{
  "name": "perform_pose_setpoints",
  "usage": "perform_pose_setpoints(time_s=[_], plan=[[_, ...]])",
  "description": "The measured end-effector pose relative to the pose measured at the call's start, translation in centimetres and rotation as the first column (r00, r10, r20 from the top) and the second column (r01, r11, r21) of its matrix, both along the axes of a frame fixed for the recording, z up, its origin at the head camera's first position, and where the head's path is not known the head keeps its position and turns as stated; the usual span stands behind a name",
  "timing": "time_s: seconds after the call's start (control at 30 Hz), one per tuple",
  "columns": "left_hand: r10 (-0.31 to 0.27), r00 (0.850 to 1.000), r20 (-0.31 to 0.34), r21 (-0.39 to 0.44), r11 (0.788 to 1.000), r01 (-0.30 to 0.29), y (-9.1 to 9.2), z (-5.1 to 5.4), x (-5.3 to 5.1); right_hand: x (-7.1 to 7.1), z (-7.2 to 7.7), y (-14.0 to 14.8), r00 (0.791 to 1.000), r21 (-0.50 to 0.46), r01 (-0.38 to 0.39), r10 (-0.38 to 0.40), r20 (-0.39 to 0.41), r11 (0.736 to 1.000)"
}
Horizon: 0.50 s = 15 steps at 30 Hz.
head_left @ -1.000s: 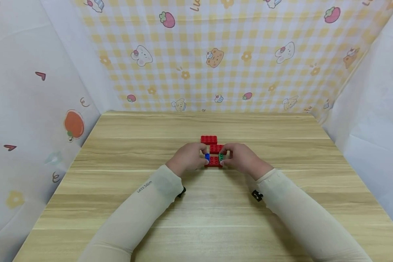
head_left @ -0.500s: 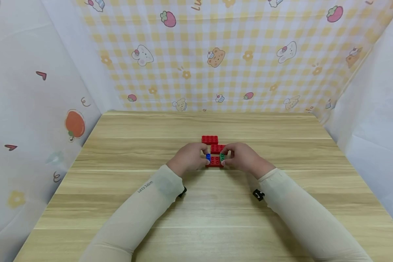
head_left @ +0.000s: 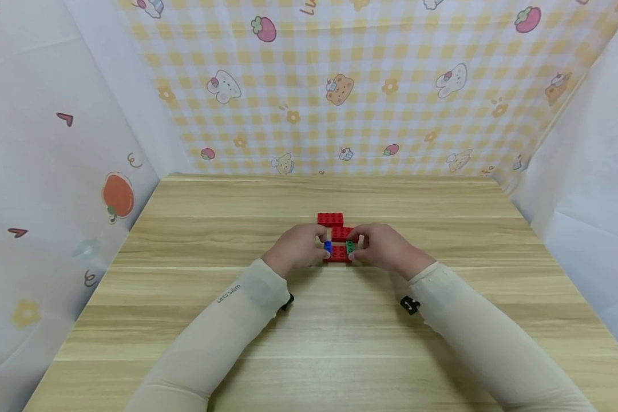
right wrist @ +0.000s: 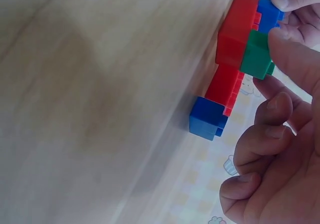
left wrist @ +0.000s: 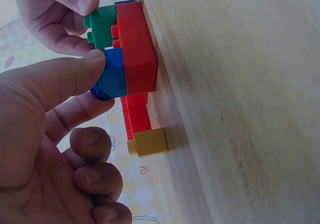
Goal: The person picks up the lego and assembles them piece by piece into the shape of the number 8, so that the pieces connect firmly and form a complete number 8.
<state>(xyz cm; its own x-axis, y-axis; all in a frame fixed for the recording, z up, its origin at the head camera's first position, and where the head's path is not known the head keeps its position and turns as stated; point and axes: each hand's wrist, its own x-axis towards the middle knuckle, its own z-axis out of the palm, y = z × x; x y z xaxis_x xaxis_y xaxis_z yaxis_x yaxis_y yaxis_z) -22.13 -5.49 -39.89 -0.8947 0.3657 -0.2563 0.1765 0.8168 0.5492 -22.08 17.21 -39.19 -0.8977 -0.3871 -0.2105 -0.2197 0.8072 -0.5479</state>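
My left hand (head_left: pixel 297 246) pinches a small blue brick (left wrist: pixel 113 74) between thumb and index finger. It sits on the studs at the left end of a red brick (head_left: pixel 338 254). At that brick's right end, my right hand (head_left: pixel 386 247) pinches a small green brick (right wrist: pixel 256 55) the same way, also on the studs. A row of bare red studs shows between the two small bricks. In both wrist views the remaining fingers are curled beside the work and touch no brick.
Behind the held pieces lie a second red brick (head_left: pixel 342 233) and a third red brick (head_left: pixel 330 219) farther back. A yellow brick (left wrist: pixel 151 142) shows in the left wrist view, another blue brick (right wrist: pixel 207 118) in the right. A patterned cloth (head_left: pixel 309 114) hangs beyond the wooden table (head_left: pixel 319 355).
Both hands keep their pinch on the blue and green bricks. The bricks stay in place; the view has shifted very slightly, and the right forearm has moved a little to the right.
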Motion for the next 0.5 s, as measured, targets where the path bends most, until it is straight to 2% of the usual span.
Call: perform_pose_setpoints(time_s=[0.17, 0.5], plan=[[-0.007, 1.000, -0.007, -0.005, 1.000, 0.007, 0.1, 0.0, 0.0, -0.3, 0.5, 0.4, 1.000, -0.010, 0.013, -0.013, -0.013, 1.000], [-0.003, 1.000, -0.005, 0.005, 1.000, 0.003, 0.1, -0.1, -0.1, -1.6, 1.1, 1.0, 0.995, -0.006, 0.102, -0.102, -0.003, 0.995]])
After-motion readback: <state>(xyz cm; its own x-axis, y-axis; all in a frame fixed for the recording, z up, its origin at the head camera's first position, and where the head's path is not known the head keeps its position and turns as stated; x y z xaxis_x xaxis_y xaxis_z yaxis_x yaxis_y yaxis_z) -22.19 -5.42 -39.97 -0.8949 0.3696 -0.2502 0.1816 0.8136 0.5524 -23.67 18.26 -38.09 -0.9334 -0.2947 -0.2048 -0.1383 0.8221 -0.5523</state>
